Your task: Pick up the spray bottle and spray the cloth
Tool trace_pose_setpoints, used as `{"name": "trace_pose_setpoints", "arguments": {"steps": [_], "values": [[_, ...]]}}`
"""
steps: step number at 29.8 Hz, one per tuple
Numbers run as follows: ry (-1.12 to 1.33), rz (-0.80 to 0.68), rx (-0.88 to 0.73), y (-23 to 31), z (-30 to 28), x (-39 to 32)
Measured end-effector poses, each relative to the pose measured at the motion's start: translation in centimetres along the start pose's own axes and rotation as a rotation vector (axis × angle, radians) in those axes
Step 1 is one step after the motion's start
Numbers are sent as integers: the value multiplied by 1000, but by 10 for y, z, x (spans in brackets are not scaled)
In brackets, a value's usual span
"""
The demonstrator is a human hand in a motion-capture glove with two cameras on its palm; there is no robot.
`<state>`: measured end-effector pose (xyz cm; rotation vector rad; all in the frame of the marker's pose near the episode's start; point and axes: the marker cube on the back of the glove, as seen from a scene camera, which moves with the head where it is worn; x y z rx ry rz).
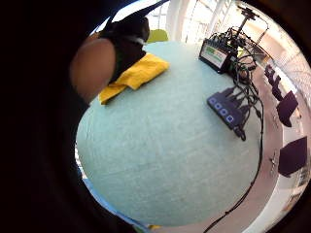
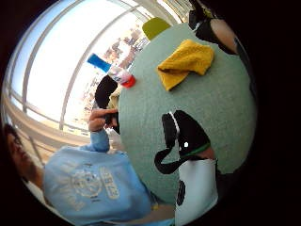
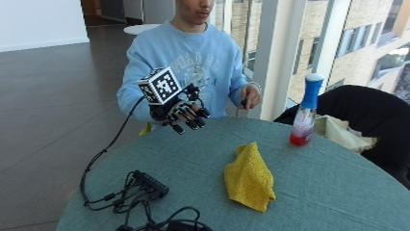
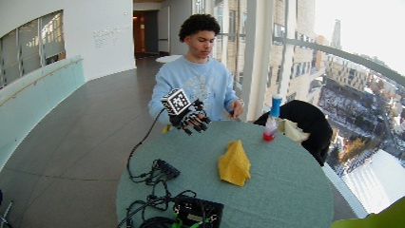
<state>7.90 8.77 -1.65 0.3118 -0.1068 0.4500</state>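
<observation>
A spray bottle (image 3: 305, 109) with a blue head and red liquid at its base stands upright near the far edge of the round green table (image 3: 333, 192), also seen in the thumb side palm view (image 2: 114, 71) and wide view (image 4: 272, 118). A folded yellow cloth (image 3: 249, 177) lies mid-table, between bottle and hand (image 1: 133, 75) (image 2: 187, 61) (image 4: 234, 163). My gloved right hand (image 3: 181, 113) hovers above the table's near-left edge, fingers loosely curled and holding nothing, well apart from both (image 4: 190, 119).
A black power strip (image 3: 148, 183) with tangled cables lies at the table's left (image 1: 226, 110). A black box with a screen (image 4: 198, 211) sits at the near edge. A dark chair with a pale bag (image 3: 359, 120) stands behind the bottle. The bare left hand (image 3: 251, 96) rests by the far edge.
</observation>
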Motion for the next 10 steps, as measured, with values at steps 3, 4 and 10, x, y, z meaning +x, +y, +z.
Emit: {"name": "trace_pose_setpoints", "arguments": {"steps": [3, 4, 10], "values": [[18, -7, 2, 6, -2, 5], [24, -10, 3, 8, -3, 6], [46, -17, 5, 14, -3, 9]]}}
